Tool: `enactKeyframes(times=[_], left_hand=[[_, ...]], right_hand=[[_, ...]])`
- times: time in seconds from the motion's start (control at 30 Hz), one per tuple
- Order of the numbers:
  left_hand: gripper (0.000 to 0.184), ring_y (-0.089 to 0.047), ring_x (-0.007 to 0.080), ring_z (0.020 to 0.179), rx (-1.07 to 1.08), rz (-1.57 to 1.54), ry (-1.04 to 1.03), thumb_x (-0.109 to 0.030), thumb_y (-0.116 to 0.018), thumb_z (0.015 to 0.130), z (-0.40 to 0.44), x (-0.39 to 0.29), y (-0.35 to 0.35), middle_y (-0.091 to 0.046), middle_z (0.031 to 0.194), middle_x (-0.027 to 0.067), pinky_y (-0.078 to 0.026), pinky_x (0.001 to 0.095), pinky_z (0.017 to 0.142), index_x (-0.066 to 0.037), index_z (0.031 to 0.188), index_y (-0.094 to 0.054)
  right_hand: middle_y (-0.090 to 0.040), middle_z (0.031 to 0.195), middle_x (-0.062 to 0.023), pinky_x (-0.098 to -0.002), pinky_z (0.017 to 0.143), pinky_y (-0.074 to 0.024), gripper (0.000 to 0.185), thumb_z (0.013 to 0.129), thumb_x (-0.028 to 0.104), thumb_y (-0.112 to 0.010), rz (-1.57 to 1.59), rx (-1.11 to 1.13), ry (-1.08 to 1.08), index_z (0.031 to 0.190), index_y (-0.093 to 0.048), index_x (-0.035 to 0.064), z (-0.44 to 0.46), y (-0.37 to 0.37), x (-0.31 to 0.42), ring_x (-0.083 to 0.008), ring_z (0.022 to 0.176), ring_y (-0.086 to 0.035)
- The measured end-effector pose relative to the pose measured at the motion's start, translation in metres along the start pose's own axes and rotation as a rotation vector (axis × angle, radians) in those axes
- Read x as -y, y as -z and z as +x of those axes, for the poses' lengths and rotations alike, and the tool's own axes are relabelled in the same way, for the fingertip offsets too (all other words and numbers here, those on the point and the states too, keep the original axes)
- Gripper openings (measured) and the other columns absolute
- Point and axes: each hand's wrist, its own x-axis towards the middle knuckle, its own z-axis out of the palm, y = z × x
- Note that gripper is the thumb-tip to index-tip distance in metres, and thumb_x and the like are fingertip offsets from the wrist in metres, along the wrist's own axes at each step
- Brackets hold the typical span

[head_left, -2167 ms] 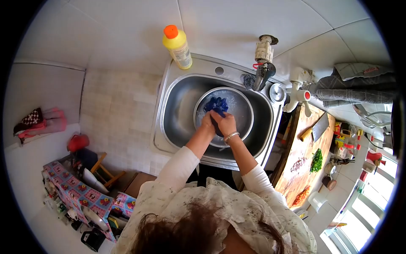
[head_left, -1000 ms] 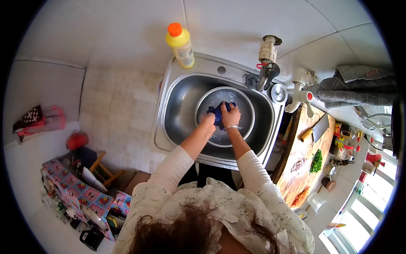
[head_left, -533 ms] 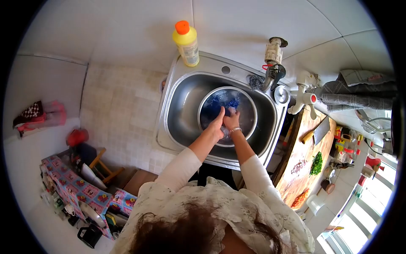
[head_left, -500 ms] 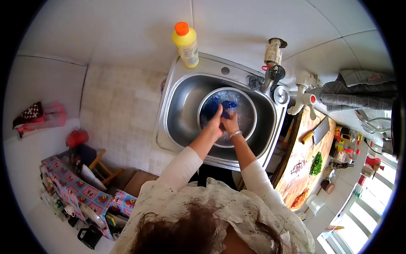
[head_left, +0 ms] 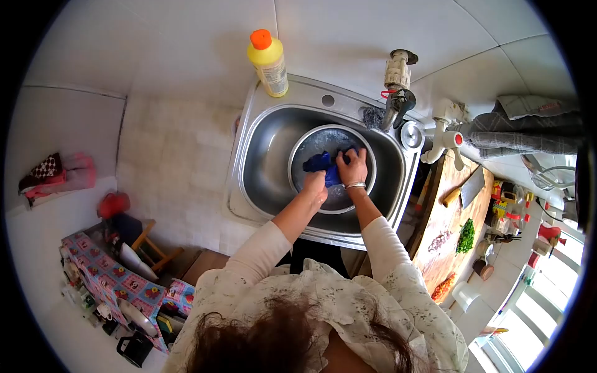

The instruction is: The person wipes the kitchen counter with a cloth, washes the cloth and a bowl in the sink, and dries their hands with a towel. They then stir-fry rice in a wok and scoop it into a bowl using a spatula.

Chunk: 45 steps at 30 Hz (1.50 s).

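Observation:
A round metal basin (head_left: 316, 142) with water in it stands inside the stainless steel sink (head_left: 266, 146). In the basin is a wet blue cloth (head_left: 317, 162), stretched between my two hands. My left hand (head_left: 315, 184) is closed around its left part, with the bunched end sticking out above the fist. On the right, my right hand (head_left: 353, 168) grips the other part with bent fingers, near the basin's right side. A bracelet circles the right wrist. Part of the cloth is hidden under the right hand.
A yellow bottle (head_left: 269, 69) with an orange cap stands on the sink's back left corner. The faucet (head_left: 398, 104) is behind, with a dark scrubber (head_left: 372, 118) beside it. To the right, a cutting board (head_left: 443, 214) holds a cleaver (head_left: 472, 188) and chopped greens (head_left: 466, 236).
My hands were together at the middle of the basin. They have moved apart, the right one to the right and up, drawing the blue cloth out between them.

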Motion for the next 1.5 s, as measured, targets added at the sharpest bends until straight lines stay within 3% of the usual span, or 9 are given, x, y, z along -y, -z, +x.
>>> enactKeyframes(times=[0.33, 0.5, 0.67, 0.83, 0.9, 1.03, 1.13, 1.3, 1.5], left_hand=[[0.131, -0.033, 0.0301, 0.128, -0.515, 0.813, 0.071, -0.054, -0.084, 0.048, -0.011, -0.017, -0.006, -0.025, 0.142, 0.0226, -0.035, 0.0413, 0.102, -0.001, 0.141, -0.008], [0.054, -0.062, 0.0293, 0.091, 0.17, -0.013, 0.39, -0.054, -0.062, 0.079, 0.042, -0.019, 0.019, -0.062, 0.103, 0.0132, -0.05, 0.0423, 0.083, -0.007, 0.105, -0.057], [0.033, -0.061, 0.0311, 0.089, 0.062, -0.283, 0.18, -0.032, -0.053, 0.087, 0.032, -0.006, 0.023, -0.061, 0.097, 0.0163, -0.051, 0.0454, 0.081, -0.004, 0.105, -0.053], [0.028, -0.061, 0.0233, 0.072, 0.018, 0.227, -0.265, 0.013, -0.044, 0.068, 0.004, -0.015, -0.042, -0.06, 0.081, 0.0099, -0.051, 0.0338, 0.064, 0.002, 0.089, -0.058], [0.029, -0.059, 0.0293, 0.088, 0.047, 0.705, -0.575, 0.004, -0.05, 0.071, 0.031, -0.006, -0.048, -0.06, 0.091, 0.0172, -0.047, 0.0389, 0.079, 0.004, 0.1, -0.055], [0.052, -0.047, 0.0369, 0.11, 0.086, 1.352, -0.842, -0.011, -0.065, 0.069, 0.024, -0.009, -0.056, -0.052, 0.112, 0.0237, -0.035, 0.044, 0.096, 0.005, 0.114, -0.047], [0.056, -0.049, 0.036, 0.107, -0.144, 1.254, -0.925, -0.018, -0.071, 0.065, 0.03, -0.001, -0.038, -0.052, 0.112, 0.0243, -0.037, 0.039, 0.095, 0.005, 0.112, -0.05], [0.045, -0.056, 0.0279, 0.101, -0.218, 0.376, -0.067, -0.022, -0.065, 0.078, -0.022, 0.011, -0.004, -0.056, 0.113, 0.0145, -0.045, 0.0412, 0.087, -0.001, 0.116, -0.051], [0.067, -0.058, 0.0289, 0.099, 0.061, -0.201, 0.194, -0.063, -0.055, 0.078, 0.002, -0.007, 0.008, -0.058, 0.111, 0.0125, -0.047, 0.0456, 0.087, -0.007, 0.115, -0.053]], right_hand=[[-0.042, 0.13, -0.0202, -0.0443, 0.096, -0.0394, 0.059, 0.072, 0.033, -0.068, -0.178, 0.281, -0.178, 0.124, -0.051, 0.0096, -0.022, -0.038, -0.001, -0.0413, 0.118, -0.042], [-0.063, 0.098, -0.0164, -0.0306, 0.072, -0.0513, 0.055, 0.069, 0.024, -0.074, 1.147, 0.667, -0.947, 0.112, -0.056, -0.0046, -0.016, -0.015, 0.011, -0.0238, 0.079, -0.063], [-0.065, 0.09, -0.017, -0.0331, 0.067, -0.049, 0.041, 0.07, 0.025, -0.073, 0.915, 0.314, -0.714, 0.095, -0.062, -0.0053, -0.028, 0.017, 0.069, -0.0258, 0.073, -0.062], [-0.06, 0.11, -0.0213, -0.0398, 0.08, -0.0468, 0.05, 0.085, 0.042, -0.054, 0.671, -0.085, -0.742, 0.113, -0.056, 0.0011, -0.053, -0.11, -0.064, -0.0313, 0.092, -0.06], [-0.053, 0.123, -0.0159, -0.0398, 0.084, -0.0464, 0.054, 0.087, 0.046, -0.051, 1.573, 0.246, -1.075, 0.124, -0.048, 0.0074, -0.073, -0.075, -0.023, -0.0264, 0.107, -0.054], [-0.06, 0.108, -0.0068, -0.0386, 0.073, -0.05, 0.035, 0.084, 0.026, -0.057, 0.683, 0.738, -0.601, 0.115, -0.057, 0.0118, -0.076, -0.009, -0.008, -0.0279, 0.082, -0.062], [-0.059, 0.096, -0.0207, -0.0447, 0.072, -0.0485, 0.034, 0.079, 0.013, -0.057, -0.068, 0.27, -0.113, 0.113, -0.058, 0.0099, -0.049, 0.022, -0.017, -0.0415, 0.078, -0.058], [-0.03, 0.14, -0.0224, -0.0474, 0.1, -0.035, 0.067, 0.075, 0.034, -0.069, -0.235, 0.38, 0.081, 0.133, -0.042, 0.0163, -0.014, -0.004, 0.01, -0.0438, 0.123, -0.035], [-0.064, 0.097, -0.0138, -0.0353, 0.084, -0.0464, 0.05, 0.064, 0.025, -0.078, 0.272, 0.567, -0.125, 0.107, -0.061, 0.0063, 0.008, -0.028, 0.006, -0.0267, 0.093, -0.06]])
